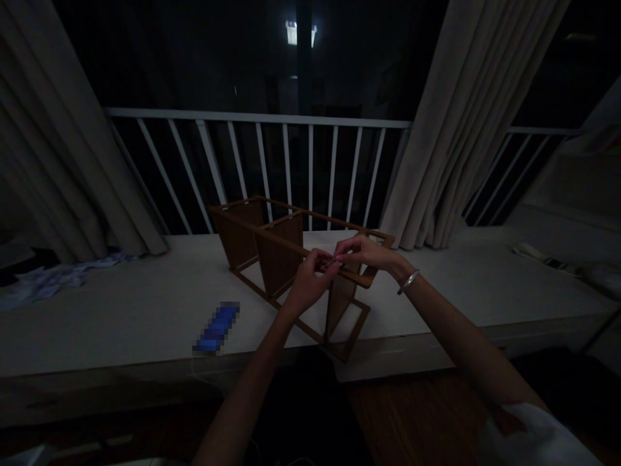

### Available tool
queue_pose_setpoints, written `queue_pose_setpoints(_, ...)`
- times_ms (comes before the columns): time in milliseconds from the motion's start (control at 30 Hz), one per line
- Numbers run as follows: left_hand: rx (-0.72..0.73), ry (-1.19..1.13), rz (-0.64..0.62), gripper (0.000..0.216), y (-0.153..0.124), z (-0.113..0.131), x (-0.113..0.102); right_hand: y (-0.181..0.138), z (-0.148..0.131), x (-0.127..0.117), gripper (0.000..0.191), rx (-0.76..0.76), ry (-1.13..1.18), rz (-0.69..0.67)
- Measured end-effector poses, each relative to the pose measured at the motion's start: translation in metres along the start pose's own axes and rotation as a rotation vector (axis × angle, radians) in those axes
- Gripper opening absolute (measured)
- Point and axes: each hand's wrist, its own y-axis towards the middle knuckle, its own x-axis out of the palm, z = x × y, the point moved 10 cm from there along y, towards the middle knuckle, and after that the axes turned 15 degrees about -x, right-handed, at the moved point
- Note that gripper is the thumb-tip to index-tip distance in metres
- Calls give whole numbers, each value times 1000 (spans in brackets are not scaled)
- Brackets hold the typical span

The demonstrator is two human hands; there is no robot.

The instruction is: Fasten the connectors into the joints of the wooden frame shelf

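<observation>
A brown wooden shelf rack (281, 259) lies on its side on the pale window ledge, its boards standing upright between the long rails. Over its near upper rail, toward the right end, my two hands meet. My left hand (313, 275) is closed, thumb and fingers pinched together on something small. Fingertips of my right hand (361, 251) pinch at the same spot from the right. What lies between the fingers is too small and dark to make out. On my right wrist sits a silver bangle (408, 282).
On the ledge (160, 304) left of the rack lies a blue-screened phone (217, 329), blurred out, with a cable. A white railing (272, 122) runs behind the rack, between beige curtains (451, 129). Crumpled cloth (63, 275) lies at the far left. Wooden floor (412, 414) shows below.
</observation>
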Motion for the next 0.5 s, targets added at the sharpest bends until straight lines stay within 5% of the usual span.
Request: queue_pose_setpoints(500, 8, -9, -7, 26, 3, 1, -3, 1, 0, 4, 28, 27, 20, -39)
